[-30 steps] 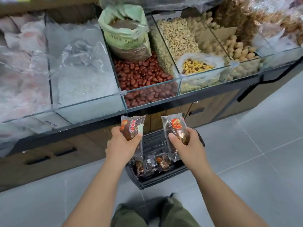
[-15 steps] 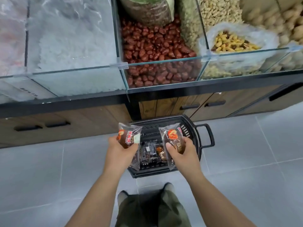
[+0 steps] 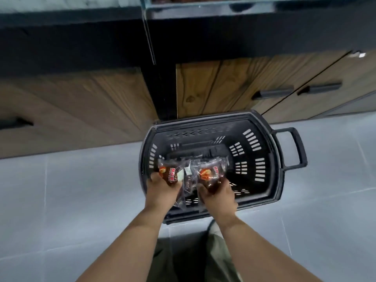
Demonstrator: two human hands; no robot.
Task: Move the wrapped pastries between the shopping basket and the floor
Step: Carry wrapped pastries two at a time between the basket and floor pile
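Since half a second ago the person has bent further over. The glass bins (image 3: 203,3) of dried goods that filled the far side are now only a strip at the far edge, and the wooden cabinet (image 3: 223,88) fronts below them take up most of the view. Both hands have come down and closer together, and the two packets that stood apart now almost meet.

The left hand (image 3: 162,192) pinches the left pastry (image 3: 169,173) by its near end, with the thumb on top and the fingers curled underneath. The red-printed part of the packet sticks out beyond the knuckles, toward the far side. The right hand (image 3: 218,197) holds the right pastry (image 3: 209,174) the same way, thumb pressed on the wrapper and the clear crimped end pointing away.

Both packets are inside the outline of the black shopping basket (image 3: 272,159), over its near-left part and just past the near rim. Between the hands there is more crinkled dark wrapper (image 3: 188,182). It may be a third packet lying in the basket, but motion blur makes that hard to tell.

The basket sits on the grey tiled floor (image 3: 81,190) against the cabinet, with its handle (image 3: 295,147) folded out to the right. Olive trousers (image 3: 183,261) show between the forearms at the near edge.
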